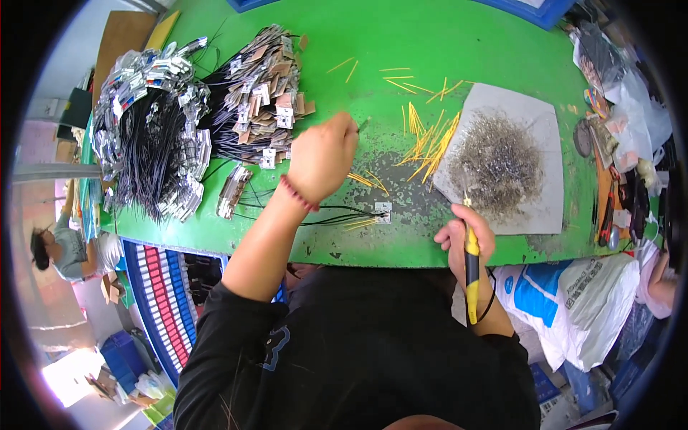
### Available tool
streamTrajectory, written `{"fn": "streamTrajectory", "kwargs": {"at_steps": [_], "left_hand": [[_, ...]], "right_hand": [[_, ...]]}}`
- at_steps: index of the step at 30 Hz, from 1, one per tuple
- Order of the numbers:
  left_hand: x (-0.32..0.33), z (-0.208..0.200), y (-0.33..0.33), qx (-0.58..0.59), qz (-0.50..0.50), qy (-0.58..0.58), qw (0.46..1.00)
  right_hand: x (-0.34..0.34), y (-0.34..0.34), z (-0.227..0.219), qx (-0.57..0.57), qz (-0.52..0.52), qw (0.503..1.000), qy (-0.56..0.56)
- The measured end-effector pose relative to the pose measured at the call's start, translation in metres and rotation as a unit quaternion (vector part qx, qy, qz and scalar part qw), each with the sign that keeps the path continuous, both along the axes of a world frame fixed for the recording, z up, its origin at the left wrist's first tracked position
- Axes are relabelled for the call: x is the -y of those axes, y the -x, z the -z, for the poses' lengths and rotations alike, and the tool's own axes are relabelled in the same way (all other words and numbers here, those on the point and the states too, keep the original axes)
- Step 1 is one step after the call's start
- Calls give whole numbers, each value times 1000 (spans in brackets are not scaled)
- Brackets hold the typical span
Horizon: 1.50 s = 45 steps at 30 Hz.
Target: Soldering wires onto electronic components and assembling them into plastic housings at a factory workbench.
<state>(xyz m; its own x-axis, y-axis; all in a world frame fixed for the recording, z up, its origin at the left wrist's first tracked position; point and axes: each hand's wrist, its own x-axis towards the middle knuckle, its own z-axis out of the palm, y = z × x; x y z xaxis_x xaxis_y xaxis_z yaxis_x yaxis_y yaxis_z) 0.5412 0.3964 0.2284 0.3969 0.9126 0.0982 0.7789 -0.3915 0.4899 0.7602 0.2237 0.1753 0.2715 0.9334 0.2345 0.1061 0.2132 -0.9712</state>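
My right hand (467, 240) is wrapped round a yellow and black soldering iron (471, 269), its tip pointing away from me beside a grey sheet (548, 154). Farther left, over the table's middle, my left hand (326, 154) is closed with the fingertips together; whatever small thing it pinches is hard to make out. Between the hands, nearer to me, lies a small white board (383, 212) with black wires (333, 215) running left from it, and a few thin yellow pieces beside them. Several thin yellow strips (437, 147) are scattered right of my left hand.
Dark crumbly scraps (498, 161) cover the sheet. At left lie large bundles of black wires (154, 136) with small boards, and another bundle (261, 100) beside them. Tools and plastic bags (631, 115) crowd the right edge. A white sack (573, 304) stands below; another person (68, 247) is far left.
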Motion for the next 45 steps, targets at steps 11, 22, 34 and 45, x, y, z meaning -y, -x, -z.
{"fn": "streamTrajectory", "kwargs": {"at_steps": [11, 22, 34, 45], "left_hand": [[79, -23, 5, 276, 61, 165, 945], [70, -18, 6, 305, 66, 259, 914], [79, -9, 2, 304, 39, 235, 923], [90, -4, -2, 296, 42, 97, 949]], "right_hand": [[-59, 56, -43, -20, -73, 995, -60], [-56, 60, -21, -96, -82, 984, -126], [-41, 58, -15, -61, -48, 992, -101], [-34, 50, -16, 46, -40, 990, -128]]}}
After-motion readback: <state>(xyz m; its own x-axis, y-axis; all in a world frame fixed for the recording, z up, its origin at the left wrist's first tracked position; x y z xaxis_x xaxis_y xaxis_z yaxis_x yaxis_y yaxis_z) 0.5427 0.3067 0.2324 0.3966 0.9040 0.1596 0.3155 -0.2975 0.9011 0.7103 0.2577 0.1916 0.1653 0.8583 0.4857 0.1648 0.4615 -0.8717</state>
